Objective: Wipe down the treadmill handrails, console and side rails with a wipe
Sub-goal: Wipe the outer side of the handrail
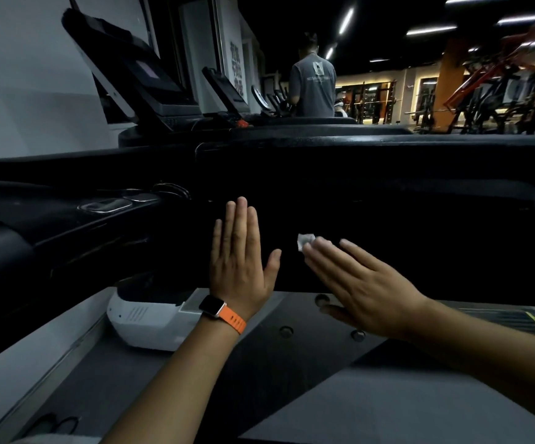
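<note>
This is a commercial gym. A black treadmill handrail (324, 145) crosses the foreground, and beyond it a row of further treadmills shows tilted consoles (125, 68), with a person in a grey T-shirt (312, 88) standing among them. To the right, red-framed weight machines (496, 81) and racks (365, 100) fill a dim hall under ceiling strip lights (346, 20).

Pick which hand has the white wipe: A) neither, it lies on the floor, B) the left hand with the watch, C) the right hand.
C: the wipe pokes out from under the straight fingertips of the right hand, while the left hand, wearing the watch, lies flat with nothing under it.
</note>
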`<state>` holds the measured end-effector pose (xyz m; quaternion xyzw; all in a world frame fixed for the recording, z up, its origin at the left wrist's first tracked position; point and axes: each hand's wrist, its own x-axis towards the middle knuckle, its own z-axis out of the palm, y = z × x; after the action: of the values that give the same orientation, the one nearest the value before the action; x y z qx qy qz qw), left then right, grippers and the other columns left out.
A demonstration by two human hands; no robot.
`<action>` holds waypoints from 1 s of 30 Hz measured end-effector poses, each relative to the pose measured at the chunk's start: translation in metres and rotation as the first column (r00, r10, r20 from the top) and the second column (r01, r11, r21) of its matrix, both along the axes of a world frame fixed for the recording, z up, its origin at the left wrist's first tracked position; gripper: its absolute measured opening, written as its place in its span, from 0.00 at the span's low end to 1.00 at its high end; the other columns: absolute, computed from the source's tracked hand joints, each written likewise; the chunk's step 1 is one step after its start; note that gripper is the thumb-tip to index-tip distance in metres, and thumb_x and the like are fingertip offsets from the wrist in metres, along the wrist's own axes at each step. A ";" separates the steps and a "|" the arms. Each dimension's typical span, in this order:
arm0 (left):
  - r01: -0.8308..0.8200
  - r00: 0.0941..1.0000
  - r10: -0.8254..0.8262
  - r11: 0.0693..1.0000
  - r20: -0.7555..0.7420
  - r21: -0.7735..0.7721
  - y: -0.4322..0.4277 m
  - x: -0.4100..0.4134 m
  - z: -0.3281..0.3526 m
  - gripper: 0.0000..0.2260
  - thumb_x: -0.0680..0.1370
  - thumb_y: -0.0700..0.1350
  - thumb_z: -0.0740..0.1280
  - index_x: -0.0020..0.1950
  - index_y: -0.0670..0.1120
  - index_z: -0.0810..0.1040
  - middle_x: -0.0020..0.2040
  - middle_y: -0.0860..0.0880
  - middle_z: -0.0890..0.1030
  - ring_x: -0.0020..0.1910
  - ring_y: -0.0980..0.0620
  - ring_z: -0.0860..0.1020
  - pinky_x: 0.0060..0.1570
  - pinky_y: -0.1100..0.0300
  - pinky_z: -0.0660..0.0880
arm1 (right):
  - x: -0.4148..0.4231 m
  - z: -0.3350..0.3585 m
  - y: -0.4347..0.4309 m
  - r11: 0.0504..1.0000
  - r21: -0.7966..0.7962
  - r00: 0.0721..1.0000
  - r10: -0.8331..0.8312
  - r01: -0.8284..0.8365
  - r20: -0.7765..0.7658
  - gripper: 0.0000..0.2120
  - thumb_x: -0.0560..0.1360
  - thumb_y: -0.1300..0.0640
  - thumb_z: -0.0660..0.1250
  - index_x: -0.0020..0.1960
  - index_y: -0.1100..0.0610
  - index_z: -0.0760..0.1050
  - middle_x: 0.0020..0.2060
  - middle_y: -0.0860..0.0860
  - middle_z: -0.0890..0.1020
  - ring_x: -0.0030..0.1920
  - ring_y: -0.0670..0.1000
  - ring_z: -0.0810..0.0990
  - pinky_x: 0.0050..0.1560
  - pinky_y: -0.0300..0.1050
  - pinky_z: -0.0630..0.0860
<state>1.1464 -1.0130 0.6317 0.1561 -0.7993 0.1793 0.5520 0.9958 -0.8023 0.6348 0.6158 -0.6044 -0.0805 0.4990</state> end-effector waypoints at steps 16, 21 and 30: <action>0.046 0.998 -0.049 0.996 -0.039 -0.079 0.035 -0.038 0.006 0.31 0.84 0.55 0.56 0.81 0.36 0.58 0.81 0.37 0.60 0.82 0.40 0.57 0.80 0.40 0.53 | -0.024 0.011 0.026 0.988 -0.140 0.994 -0.048 0.062 0.097 0.38 0.86 0.39 0.55 0.84 0.65 0.50 0.84 0.62 0.50 0.84 0.63 0.48 0.83 0.61 0.50; 0.034 0.998 -0.038 0.996 -0.047 -0.083 0.033 -0.040 0.005 0.31 0.84 0.55 0.56 0.81 0.36 0.58 0.81 0.37 0.60 0.82 0.39 0.57 0.79 0.40 0.53 | -0.038 0.027 0.038 0.972 -0.224 0.994 -0.046 0.068 0.102 0.35 0.87 0.42 0.54 0.84 0.63 0.50 0.84 0.60 0.51 0.84 0.61 0.50 0.83 0.61 0.51; 0.040 0.997 -0.046 0.995 -0.067 -0.090 0.031 -0.042 0.003 0.31 0.84 0.55 0.54 0.80 0.36 0.59 0.81 0.37 0.60 0.82 0.40 0.57 0.79 0.40 0.54 | -0.049 0.015 0.057 0.960 -0.274 0.990 -0.016 0.054 0.141 0.34 0.87 0.43 0.56 0.84 0.62 0.54 0.84 0.58 0.54 0.84 0.60 0.53 0.82 0.61 0.53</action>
<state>1.1047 -0.9815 0.6345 0.1204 -0.7741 0.1969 0.5895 0.9469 -0.7450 0.6501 0.5330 -0.6535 0.0387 0.5361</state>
